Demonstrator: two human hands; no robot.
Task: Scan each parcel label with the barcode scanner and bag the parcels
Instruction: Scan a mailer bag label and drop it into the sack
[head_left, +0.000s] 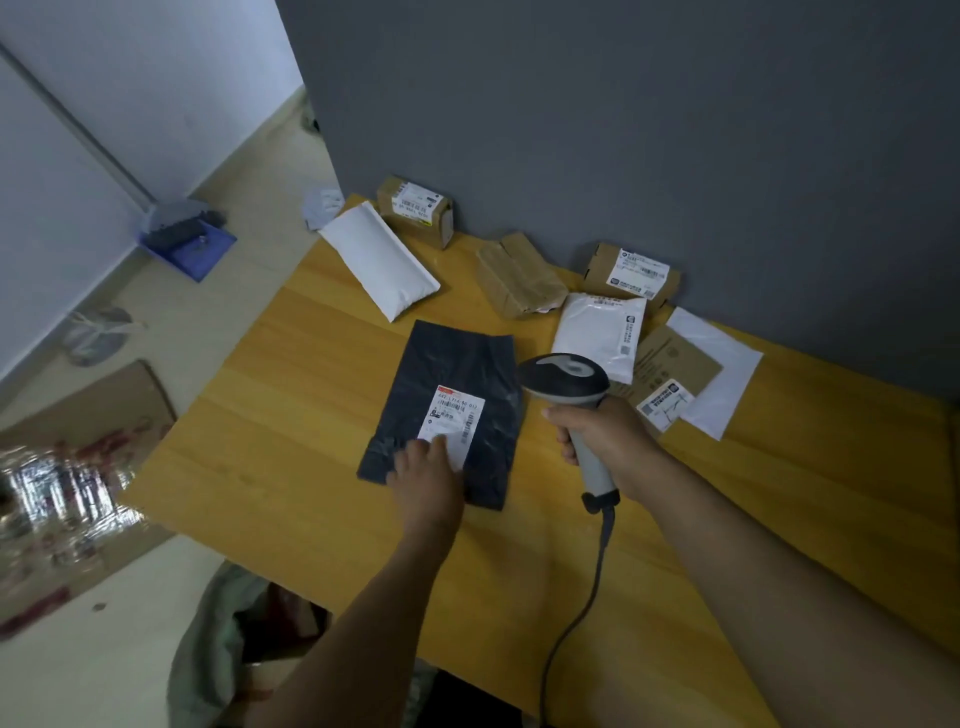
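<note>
The barcode scanner (569, 379) is upright in the right hand (605, 434), which grips its grey handle. Its dark head is at the far end, beside the right edge of a dark grey poly mailer (457, 358), and its cable (587, 608) trails off the worktop (291, 467). The mailer lies flat mid-worktop, long axis running near to far. Its one white label (460, 413) has a red strip, a line of digits and barcodes too blurred to read. The left hand (423, 470) rests flat-fingered on the label's near corner. Behind lie three cardboard boxes (415, 210), two white mailers (384, 265) and a brown envelope (675, 364).
</note>
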